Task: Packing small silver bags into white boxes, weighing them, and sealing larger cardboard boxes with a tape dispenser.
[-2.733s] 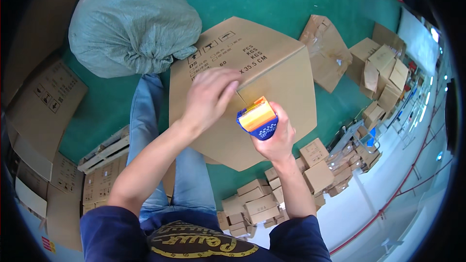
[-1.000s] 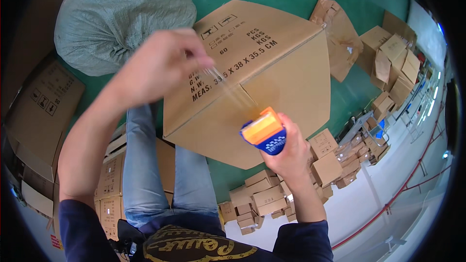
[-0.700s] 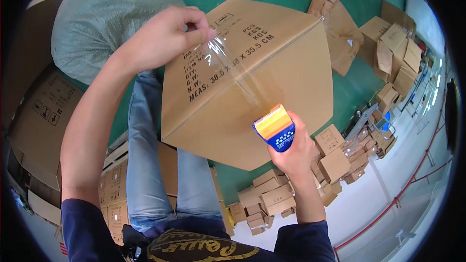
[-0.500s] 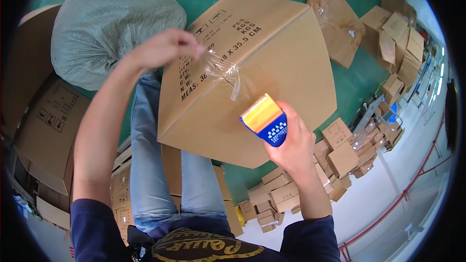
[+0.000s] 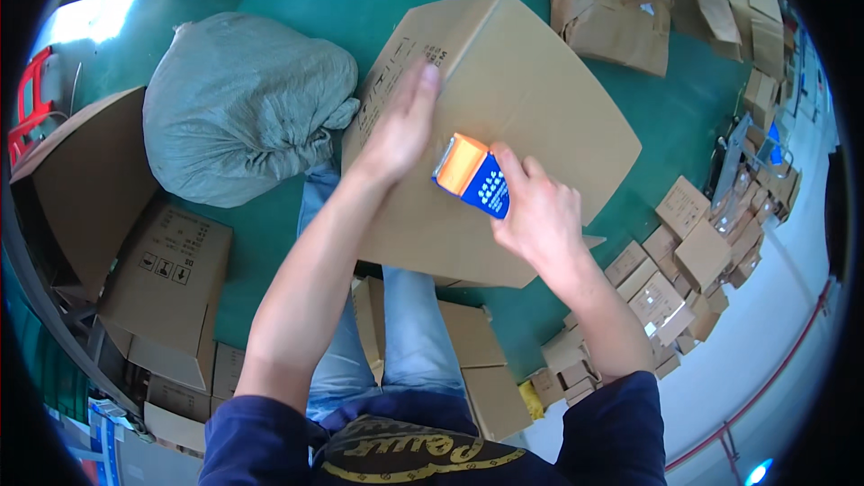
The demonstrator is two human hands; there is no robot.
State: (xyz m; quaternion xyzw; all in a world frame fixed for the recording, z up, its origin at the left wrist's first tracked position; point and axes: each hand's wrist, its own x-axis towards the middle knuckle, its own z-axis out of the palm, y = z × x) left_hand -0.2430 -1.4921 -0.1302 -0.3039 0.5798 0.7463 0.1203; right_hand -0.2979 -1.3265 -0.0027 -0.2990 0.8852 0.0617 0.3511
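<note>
A large brown cardboard box (image 5: 549, 117) is tilted in front of me, one edge between its printed side and its plain side running up the middle. My left hand (image 5: 407, 121) lies along the printed side near that edge, fingers stretched out, holding nothing that I can see. Wrapped round an orange and blue tape dispenser (image 5: 472, 175) is my right hand (image 5: 540, 207). The dispenser's orange end is close to the box's plain side, pointing toward my left hand. Whether it touches the cardboard I cannot tell.
A stuffed grey-green sack (image 5: 247, 108) stands left of the box. Open cartons (image 5: 166, 288) are at the left, beside a red stool (image 5: 34, 99). Flattened brown cardboard (image 5: 612, 13) lies on the green floor beyond. Piled small boxes (image 5: 702, 252) line the right side.
My left hand has gone from pinching loose clear tape above the box to lying flat on its printed side. The dispenser has turned and moved toward the box's edge; the box is tilted differently.
</note>
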